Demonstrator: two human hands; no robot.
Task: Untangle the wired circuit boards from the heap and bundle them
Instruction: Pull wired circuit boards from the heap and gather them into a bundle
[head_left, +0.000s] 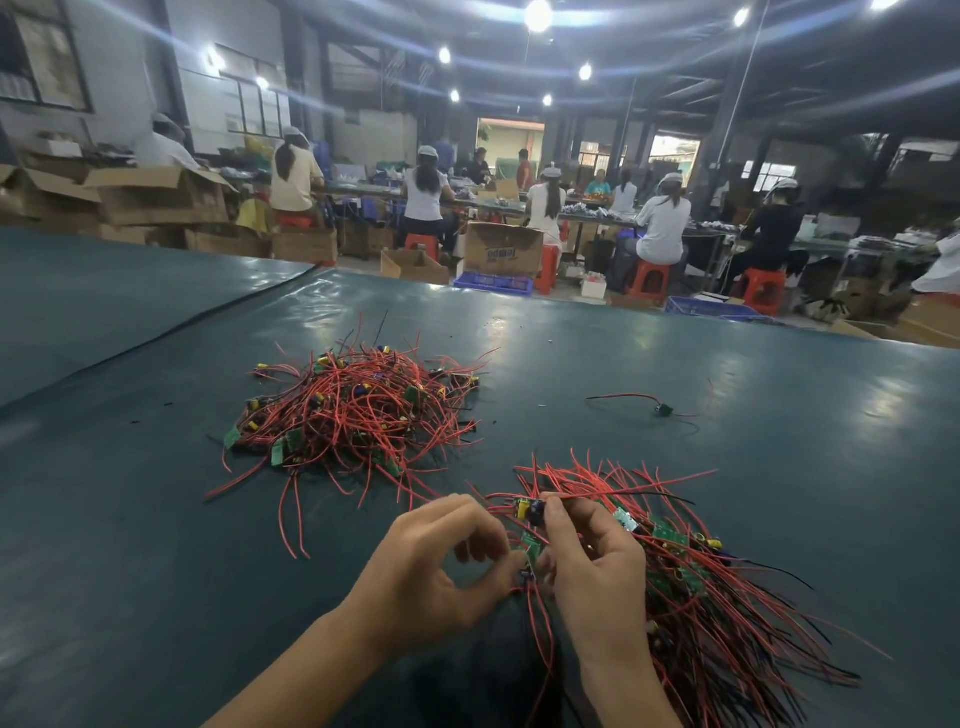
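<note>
Wide dark-green surface (675, 364) fills most of the view, w/ a seam running diagonally at left. Beyond its far edge, workers (662, 223) sit on red stools among cardboard boxes (501, 249).

Heap (353, 410) of tangled red wires and small green circuit boards lies mid-surface, left of centre. Sorted bundle (701, 587) of wired boards lies near right, wires fanned toward the bottom-right corner, touching the right hand. One stray wired board (662, 410) sits alone, well apart to the right of the heap.

Left hand (441, 566): fingers curled, thumb and forefinger pinched at a green board (531, 545) between both hands. Right hand (592, 561): fingers closed on a board w/ blue and yellow parts (530, 510) near the fingertips, its red wire stretching right over the bundle.
</note>
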